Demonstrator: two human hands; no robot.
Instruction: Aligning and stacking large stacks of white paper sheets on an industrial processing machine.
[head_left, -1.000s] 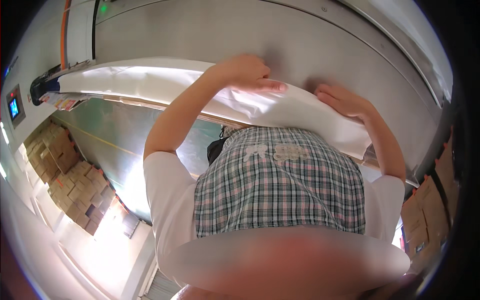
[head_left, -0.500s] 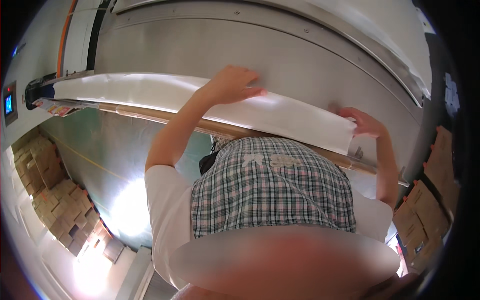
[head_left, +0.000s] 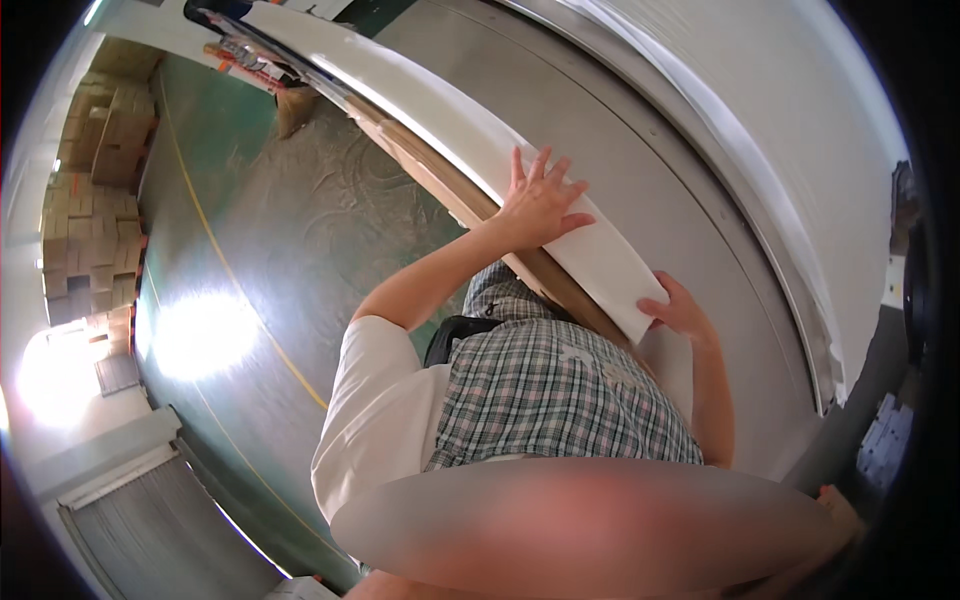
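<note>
Seeing one long, narrow white strip (head_left: 450, 125), faintly glossy, looking smooth. Lying fairly flat along the person's side of a grey metal table (head_left: 620, 170), running diagonally from upper left to lower right, just beside a brown board edge (head_left: 420, 160). Passing under spread left hand (head_left: 545, 208). Ending in a straight short edge, touching right hand (head_left: 682, 310) there.
</note>
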